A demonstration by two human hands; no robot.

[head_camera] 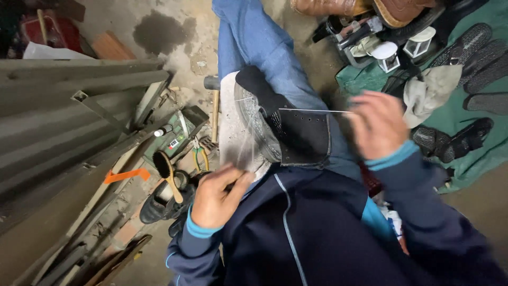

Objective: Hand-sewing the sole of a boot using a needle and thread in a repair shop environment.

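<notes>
A black shoe [286, 124] with a pale sole lies on my lap, sole edge turned to the left. My right hand [377, 124], blurred, pinches a thin white thread [315, 110] stretched taut from the shoe's upper toward the right. My left hand [216, 196] is closed near the shoe's heel end, gripping what looks like a thread end or a small tool; the blur hides which. My jeans-clad leg [264, 42] runs away under the shoe.
Grey corrugated sheets [63, 111] lean at the left. A wooden-handled brush [168, 175], pliers [200, 157] and a hammer [214, 106] lie on the floor by a toolbox. Shoes, sandals [455, 139] and a cloth sit on a green mat [476, 159] at right.
</notes>
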